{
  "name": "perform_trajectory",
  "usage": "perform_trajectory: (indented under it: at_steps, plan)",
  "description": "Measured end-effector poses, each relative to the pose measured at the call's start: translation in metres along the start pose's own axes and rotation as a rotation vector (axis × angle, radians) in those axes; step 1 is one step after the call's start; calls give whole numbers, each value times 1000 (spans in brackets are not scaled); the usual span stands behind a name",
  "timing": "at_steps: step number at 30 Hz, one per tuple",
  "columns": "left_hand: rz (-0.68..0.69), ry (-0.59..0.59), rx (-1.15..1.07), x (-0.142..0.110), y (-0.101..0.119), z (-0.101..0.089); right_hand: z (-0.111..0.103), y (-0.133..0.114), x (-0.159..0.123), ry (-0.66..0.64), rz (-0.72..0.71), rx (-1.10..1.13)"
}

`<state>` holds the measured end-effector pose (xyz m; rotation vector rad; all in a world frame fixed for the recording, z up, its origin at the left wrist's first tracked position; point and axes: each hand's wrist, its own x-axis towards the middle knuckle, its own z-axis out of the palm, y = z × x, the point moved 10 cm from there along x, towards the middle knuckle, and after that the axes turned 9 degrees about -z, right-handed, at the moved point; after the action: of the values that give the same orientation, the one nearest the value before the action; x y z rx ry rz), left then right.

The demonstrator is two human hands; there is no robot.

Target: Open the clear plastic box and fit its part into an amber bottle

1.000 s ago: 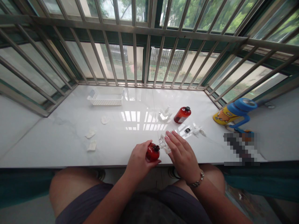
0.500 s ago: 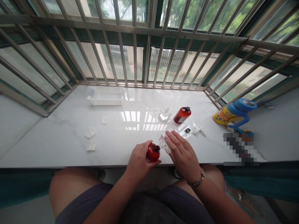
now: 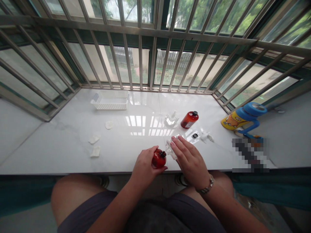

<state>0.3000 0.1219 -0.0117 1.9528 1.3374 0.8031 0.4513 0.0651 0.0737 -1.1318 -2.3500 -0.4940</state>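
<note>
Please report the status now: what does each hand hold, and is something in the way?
Left hand: gripping small red bottle, dark cap. Right hand: fingers on clear plastic blister. Larger red labelled bottle stands beyond, apart from both hands.

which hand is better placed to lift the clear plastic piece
Probably the right hand: its fingers rest on the clear plastic piece, while the left hand is wrapped around the small red bottle.

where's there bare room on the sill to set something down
The widest bare patch of the white stone sill lies between the tissue scraps and the left hand, below the white plastic basket. Another runs left of the scraps. It's crowded ahead of the right hand, around the red bottle and clear plastic pieces.
</note>
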Motion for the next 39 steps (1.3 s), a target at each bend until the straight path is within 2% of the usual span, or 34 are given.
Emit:
perform_trajectory:
  at_steps: [39]
  plan:
    - [4,-6,10,1,-1,1,-4,0,9,-53,-78,-89]
